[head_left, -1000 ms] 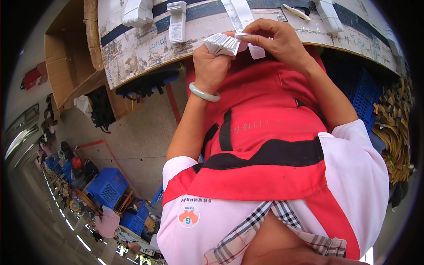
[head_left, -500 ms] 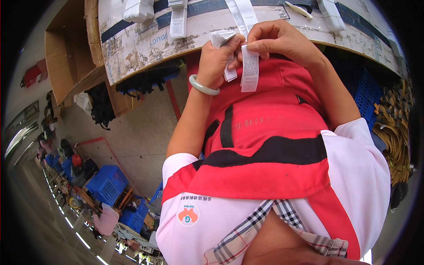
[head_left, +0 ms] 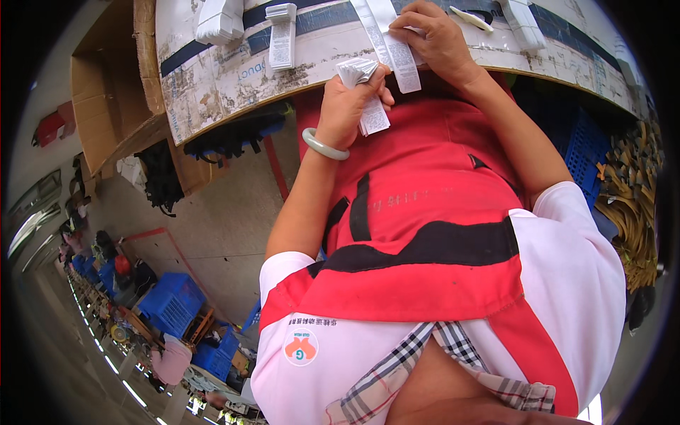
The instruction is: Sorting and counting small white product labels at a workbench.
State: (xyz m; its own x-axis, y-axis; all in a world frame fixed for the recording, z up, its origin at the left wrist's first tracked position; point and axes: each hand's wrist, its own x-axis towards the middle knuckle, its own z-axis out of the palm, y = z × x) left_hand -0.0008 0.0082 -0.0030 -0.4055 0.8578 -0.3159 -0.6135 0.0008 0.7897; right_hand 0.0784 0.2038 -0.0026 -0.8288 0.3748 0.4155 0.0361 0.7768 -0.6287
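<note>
My left hand [head_left: 343, 106], with a pale bangle at the wrist, is closed around a folded bundle of white printed labels [head_left: 375, 118] just in front of the table edge. To its right, my right hand [head_left: 438, 44] is over the table, thumb and fingers pinched at the upper part of a white printed label strip [head_left: 405, 71]. That strip's lower end hangs over the edge. Another label strip [head_left: 371, 30] lies close beside it on the left. A folded label stack [head_left: 282, 44] rests left of my hands, and a thicker label bundle [head_left: 219, 21] sits farther left.
The worn table top [head_left: 205, 95] carries another label stack [head_left: 523, 25] and a slim white pointed tool [head_left: 472, 19] at right. An open cardboard box [head_left: 113, 92] stands at left. A blue crate [head_left: 586, 145] and a pile of brown strips [head_left: 630, 205] are at right.
My right hand has moved up and away from my left, over the table, with a label strip. My left hand stays nearly in place with its bundle.
</note>
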